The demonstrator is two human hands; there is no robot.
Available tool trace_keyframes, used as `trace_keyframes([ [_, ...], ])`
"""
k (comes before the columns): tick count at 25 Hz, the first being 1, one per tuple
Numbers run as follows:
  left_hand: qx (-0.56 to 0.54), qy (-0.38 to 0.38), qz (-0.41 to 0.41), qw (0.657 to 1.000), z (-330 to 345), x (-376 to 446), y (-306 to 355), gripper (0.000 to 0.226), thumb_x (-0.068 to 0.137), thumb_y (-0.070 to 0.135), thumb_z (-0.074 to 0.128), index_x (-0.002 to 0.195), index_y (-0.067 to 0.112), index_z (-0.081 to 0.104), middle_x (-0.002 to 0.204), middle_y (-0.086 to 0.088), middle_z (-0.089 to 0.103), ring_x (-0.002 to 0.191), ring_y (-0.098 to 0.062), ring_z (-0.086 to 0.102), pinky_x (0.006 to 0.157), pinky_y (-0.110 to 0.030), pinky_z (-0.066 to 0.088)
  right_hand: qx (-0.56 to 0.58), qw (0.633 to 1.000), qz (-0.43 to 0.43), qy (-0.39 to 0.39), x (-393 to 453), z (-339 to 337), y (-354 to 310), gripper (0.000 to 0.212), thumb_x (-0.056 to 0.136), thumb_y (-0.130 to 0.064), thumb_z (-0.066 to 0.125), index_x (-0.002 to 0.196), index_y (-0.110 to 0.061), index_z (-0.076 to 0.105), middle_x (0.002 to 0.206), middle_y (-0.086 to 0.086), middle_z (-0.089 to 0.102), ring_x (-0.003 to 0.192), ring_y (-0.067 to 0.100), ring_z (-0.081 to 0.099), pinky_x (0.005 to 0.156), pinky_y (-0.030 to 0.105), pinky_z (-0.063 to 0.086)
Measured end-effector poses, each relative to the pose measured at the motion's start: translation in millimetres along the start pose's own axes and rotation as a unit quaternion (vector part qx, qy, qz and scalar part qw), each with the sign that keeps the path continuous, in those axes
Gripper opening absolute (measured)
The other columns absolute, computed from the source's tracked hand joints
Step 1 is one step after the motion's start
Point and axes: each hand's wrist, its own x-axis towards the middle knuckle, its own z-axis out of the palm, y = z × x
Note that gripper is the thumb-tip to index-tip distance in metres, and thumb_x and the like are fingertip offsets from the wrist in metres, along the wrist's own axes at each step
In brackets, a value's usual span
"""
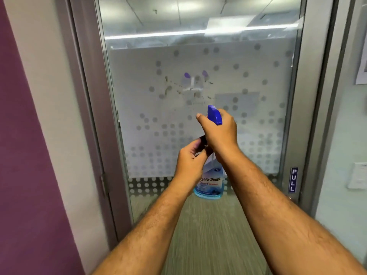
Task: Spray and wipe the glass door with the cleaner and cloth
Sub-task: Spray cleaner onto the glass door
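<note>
A glass door (248, 80) with frosted dotted film fills the middle of the head view, with brown smudges around its centre. My right hand (220, 133) grips the neck of a clear spray bottle of blue glass cleaner (209, 183), whose blue trigger head (214, 114) points at the glass. My left hand (188, 157) is curled just left of the bottle's neck, with something small and dark between its fingers; I cannot tell what it is. No cloth is visible.
A grey metal frame (93, 108) borders the door on the left, beside a white and purple wall (23, 155). A blue PULL sign (293, 179) sits on the right frame. Papers (360, 175) hang on the right wall. Striped carpet shows through the lower glass.
</note>
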Motion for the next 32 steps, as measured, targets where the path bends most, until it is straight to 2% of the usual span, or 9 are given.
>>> trace_keyframes([
  [6, 0.005, -0.013, 0.008, 1.0, -41, 61, -21, 0.028, 0.102, 0.028, 0.063, 0.11, 0.052, 0.074, 0.113, 0.018, 0.08, 0.111, -0.003, 0.074, 0.098, -0.033, 0.06, -0.035, 0.998, -0.021, 0.046, 34, 65, -4, 0.034, 0.089, -0.036, 0.074, 0.066, -0.026, 0.051, 0.06, -0.006, 0.051, 0.056, 0.014, 0.047, 0.055, 0.03, 0.042],
  [10, 0.002, -0.019, 0.013, 1.0, -58, 76, -33, 0.033, 0.1, 0.031, 0.064, 0.104, 0.062, 0.072, 0.111, 0.023, 0.079, 0.109, 0.002, 0.073, 0.091, -0.023, 0.059, -0.007, 1.0, -0.002, 0.027, 39, 86, 2, 0.02, 0.086, -0.031, 0.075, 0.077, -0.025, 0.058, 0.07, 0.006, 0.062, 0.064, 0.026, 0.06, 0.062, 0.041, 0.056],
  [12, 0.004, -0.017, 0.015, 1.0, -60, 80, -40, 0.033, 0.098, 0.03, 0.064, 0.105, 0.062, 0.072, 0.112, 0.021, 0.079, 0.111, -0.002, 0.074, 0.095, -0.028, 0.059, -0.022, 0.999, -0.01, 0.026, 39, 90, 7, 0.015, 0.084, -0.023, 0.071, 0.076, -0.022, 0.059, 0.073, 0.013, 0.065, 0.069, 0.034, 0.066, 0.065, 0.049, 0.063],
  [14, -0.007, -0.016, 0.029, 0.999, -61, 80, -46, 0.038, 0.098, 0.025, 0.065, 0.11, 0.06, 0.072, 0.114, 0.019, 0.079, 0.112, -0.003, 0.074, 0.092, -0.025, 0.06, -0.003, 0.999, -0.019, 0.035, 36, 89, 11, 0.014, 0.085, -0.02, 0.07, 0.076, -0.024, 0.06, 0.076, 0.016, 0.067, 0.074, 0.037, 0.07, 0.066, 0.054, 0.064],
  [19, -0.048, -0.053, 0.032, 0.997, -51, 78, -53, 0.038, 0.099, 0.004, 0.063, 0.129, 0.026, 0.075, 0.118, 0.005, 0.081, 0.115, -0.013, 0.075, 0.095, -0.028, 0.061, -0.01, 0.994, -0.061, 0.09, 26, 73, 16, 0.021, 0.089, -0.031, 0.073, 0.082, -0.023, 0.056, 0.081, 0.003, 0.06, 0.071, 0.023, 0.057, 0.065, 0.04, 0.053],
  [23, -0.056, -0.094, 0.015, 0.994, -37, 71, -46, 0.038, 0.102, 0.005, 0.062, 0.135, 0.022, 0.071, 0.122, 0.004, 0.08, 0.117, -0.013, 0.075, 0.093, -0.027, 0.062, -0.018, 0.988, -0.073, 0.137, 18, 56, 11, 0.025, 0.091, -0.034, 0.068, 0.078, -0.019, 0.054, 0.071, -0.001, 0.054, 0.064, 0.017, 0.05, 0.061, 0.034, 0.044],
  [26, -0.077, -0.07, 0.021, 0.994, -37, 57, -40, 0.036, 0.099, 0.012, 0.063, 0.125, 0.035, 0.075, 0.118, 0.006, 0.08, 0.113, -0.011, 0.075, 0.091, -0.022, 0.06, -0.02, 0.994, -0.043, 0.095, 10, 53, 3, 0.029, 0.093, -0.035, 0.073, 0.075, -0.022, 0.054, 0.067, -0.002, 0.054, 0.062, 0.02, 0.052, 0.061, 0.041, 0.049],
  [29, -0.06, -0.051, 0.019, 0.997, -37, 39, -40, 0.027, 0.093, 0.034, 0.066, 0.108, 0.054, 0.074, 0.109, 0.013, 0.08, 0.107, -0.006, 0.076, 0.088, -0.017, 0.059, -0.024, 0.999, 0.003, 0.048, 2, 49, 4, 0.034, 0.09, -0.037, 0.077, 0.079, -0.014, 0.055, 0.074, 0.013, 0.061, 0.072, 0.039, 0.063, 0.067, 0.05, 0.057],
  [32, -0.074, -0.048, 0.016, 0.996, -30, 22, -51, 0.04, 0.096, 0.016, 0.064, 0.106, 0.053, 0.075, 0.108, 0.015, 0.08, 0.107, -0.004, 0.075, 0.088, -0.016, 0.059, -0.022, 0.999, 0.025, 0.028, -14, 37, 11, 0.03, 0.09, -0.032, 0.078, 0.084, -0.013, 0.056, 0.076, 0.01, 0.061, 0.069, 0.028, 0.06, 0.072, 0.052, 0.06],
])
